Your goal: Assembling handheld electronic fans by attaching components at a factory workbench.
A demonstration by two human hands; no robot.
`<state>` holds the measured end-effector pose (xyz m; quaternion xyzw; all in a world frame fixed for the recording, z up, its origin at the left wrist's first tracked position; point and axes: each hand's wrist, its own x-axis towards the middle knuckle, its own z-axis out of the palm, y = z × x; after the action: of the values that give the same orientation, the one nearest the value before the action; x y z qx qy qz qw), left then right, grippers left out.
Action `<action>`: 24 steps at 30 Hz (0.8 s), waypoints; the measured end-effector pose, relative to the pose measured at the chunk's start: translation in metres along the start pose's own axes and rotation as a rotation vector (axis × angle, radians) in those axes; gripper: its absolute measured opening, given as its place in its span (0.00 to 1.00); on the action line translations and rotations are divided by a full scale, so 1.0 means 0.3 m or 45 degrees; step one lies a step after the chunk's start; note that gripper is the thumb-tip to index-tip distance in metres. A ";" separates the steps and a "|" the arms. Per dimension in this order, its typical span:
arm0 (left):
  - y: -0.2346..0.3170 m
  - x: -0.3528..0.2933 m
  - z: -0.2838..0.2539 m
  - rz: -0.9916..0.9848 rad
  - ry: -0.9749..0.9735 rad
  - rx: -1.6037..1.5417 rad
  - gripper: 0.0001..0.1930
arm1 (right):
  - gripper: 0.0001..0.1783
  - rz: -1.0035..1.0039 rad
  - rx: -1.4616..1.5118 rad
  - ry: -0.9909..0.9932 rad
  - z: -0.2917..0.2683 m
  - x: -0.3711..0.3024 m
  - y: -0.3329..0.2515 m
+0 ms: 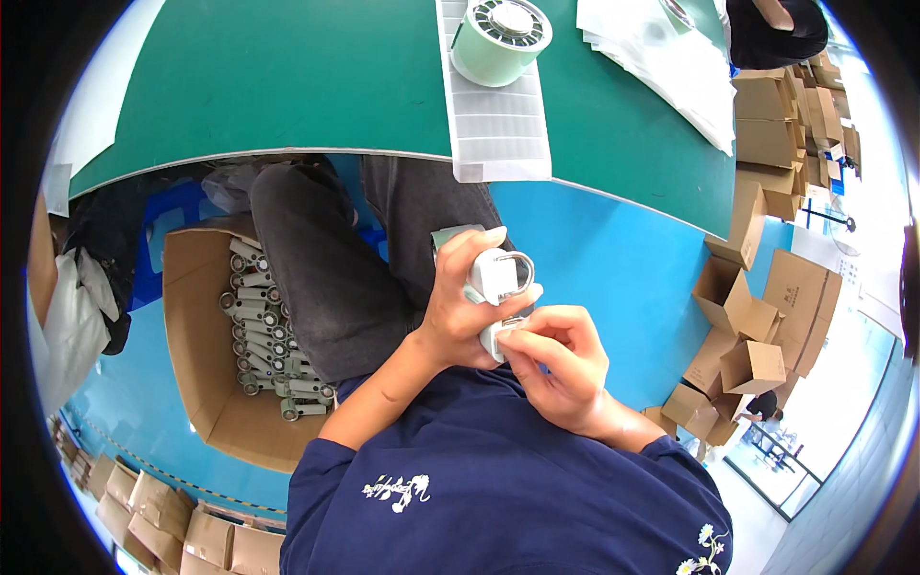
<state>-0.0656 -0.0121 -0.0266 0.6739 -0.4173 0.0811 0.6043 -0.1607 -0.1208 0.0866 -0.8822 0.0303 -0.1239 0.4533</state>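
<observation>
left hand [458, 305] clamps white padlock [498, 276] (shackle up); right hand [561, 369] pinches its base.

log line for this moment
left hand: holds white padlock | right hand: fingertips on its lower end | box of parts: at left

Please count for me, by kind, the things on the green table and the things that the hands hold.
Tape roll: 1
Sticker sheet: 1
Stack of white bags: 1
White padlocks in the left hand: 2, the upper and the lower, which the right hand also touches
Total: 5
</observation>
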 end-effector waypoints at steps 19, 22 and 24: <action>0.028 0.011 -0.001 -0.145 0.022 -0.141 0.27 | 0.28 0.138 -0.170 0.292 0.010 -0.023 0.010; 0.031 0.009 -0.006 -0.146 0.027 -0.090 0.26 | 0.39 0.508 0.379 0.119 0.026 -0.002 0.008; 0.022 0.002 0.008 -0.128 0.033 -0.051 0.25 | 0.38 0.668 0.531 0.078 0.062 -0.017 0.046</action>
<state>-0.0705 -0.0138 -0.0218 0.6808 -0.3766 0.0511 0.6262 -0.1604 -0.1134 0.0641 -0.7283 0.2440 -0.0330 0.6395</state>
